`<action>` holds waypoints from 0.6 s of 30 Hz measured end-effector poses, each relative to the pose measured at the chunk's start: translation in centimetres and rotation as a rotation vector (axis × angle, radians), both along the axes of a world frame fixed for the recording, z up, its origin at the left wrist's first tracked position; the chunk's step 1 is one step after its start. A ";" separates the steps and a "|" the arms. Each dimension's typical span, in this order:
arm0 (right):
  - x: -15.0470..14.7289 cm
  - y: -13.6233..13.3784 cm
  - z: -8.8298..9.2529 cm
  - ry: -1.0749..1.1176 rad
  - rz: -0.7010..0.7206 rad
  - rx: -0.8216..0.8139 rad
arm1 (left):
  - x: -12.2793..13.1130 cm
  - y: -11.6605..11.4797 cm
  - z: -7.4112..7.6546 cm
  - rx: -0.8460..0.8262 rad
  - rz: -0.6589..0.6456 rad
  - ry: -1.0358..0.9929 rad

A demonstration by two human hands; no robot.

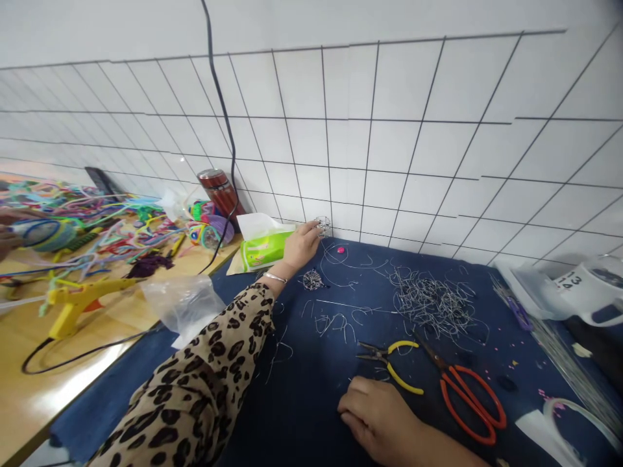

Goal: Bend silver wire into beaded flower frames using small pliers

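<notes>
My left hand (pixel 302 245) is stretched to the back of the blue cloth (pixel 302 402), its fingers closed on a small openwork wire ball (pixel 323 226) by the tiled wall. A second, darker wire ball (pixel 312 279) lies on the cloth below my left wrist. Lower down, my right hand (pixel 372 415) rests on the cloth with curled fingers; whatever they may hold is hidden. Just above it are yellow-handled pliers (pixel 389 363), jaws apart. Red-handled scissors (pixel 462 389) lie to its right. Loose bent wire pieces (pixel 335 323) are scattered between the hands.
A tangled wire heap (pixel 435 301) covers the right middle. Beside my left hand are a green tissue pack (pixel 265 251) and a red flask (pixel 220 194). A yellow glue gun (pixel 78 301) lies on the wooden table at left, near another person's hand (pixel 10 227). Straight wires (pixel 574 363) line the right.
</notes>
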State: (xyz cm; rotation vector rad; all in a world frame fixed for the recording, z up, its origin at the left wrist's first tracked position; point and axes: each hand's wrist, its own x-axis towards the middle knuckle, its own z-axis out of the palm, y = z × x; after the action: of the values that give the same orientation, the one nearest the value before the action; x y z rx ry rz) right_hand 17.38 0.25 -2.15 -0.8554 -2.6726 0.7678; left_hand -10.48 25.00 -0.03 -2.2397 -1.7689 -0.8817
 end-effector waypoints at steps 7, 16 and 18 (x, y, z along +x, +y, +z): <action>0.1 0.0 0.2 -0.002 0.000 -0.008 | -0.1 0.6 -0.6 -0.120 -0.030 0.028; 0.1 0.1 -0.1 -0.016 0.006 -0.005 | -1.7 -4.5 1.8 -0.306 -0.285 0.084; 0.1 0.1 -0.2 -0.022 0.013 -0.004 | -2.0 -6.1 2.0 -0.362 -0.353 0.094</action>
State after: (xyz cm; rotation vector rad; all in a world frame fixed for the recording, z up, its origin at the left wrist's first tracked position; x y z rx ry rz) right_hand 17.48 0.33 -2.33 -0.8535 -2.6993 0.7710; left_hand -12.53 18.95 2.00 -2.8330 -1.6255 -0.5227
